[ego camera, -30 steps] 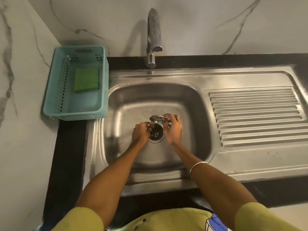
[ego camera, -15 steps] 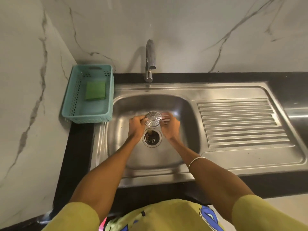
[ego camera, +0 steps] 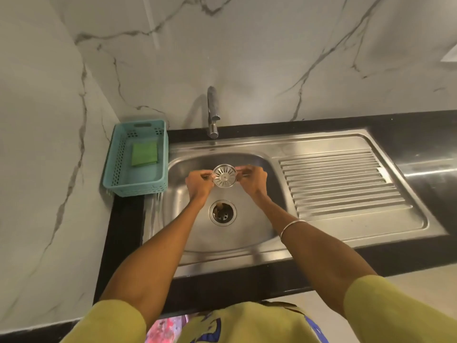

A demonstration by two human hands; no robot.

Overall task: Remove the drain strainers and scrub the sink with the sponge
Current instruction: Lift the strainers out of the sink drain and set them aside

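Left hand [ego camera: 199, 184]: grip pinches strainer [ego camera: 224, 176] rim.
Right hand [ego camera: 252, 180]: pinches opposite rim.
Strainer: raised above open drain [ego camera: 222, 212], inside sink [ego camera: 247, 233] walls.

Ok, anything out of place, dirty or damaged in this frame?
One thing: brownish debris sits in the open drain at its upper left, beside a perforated inner strainer. The strainer being off is intended; the left hand and right hand pinch its rim above the sink. No spills or visible damage.
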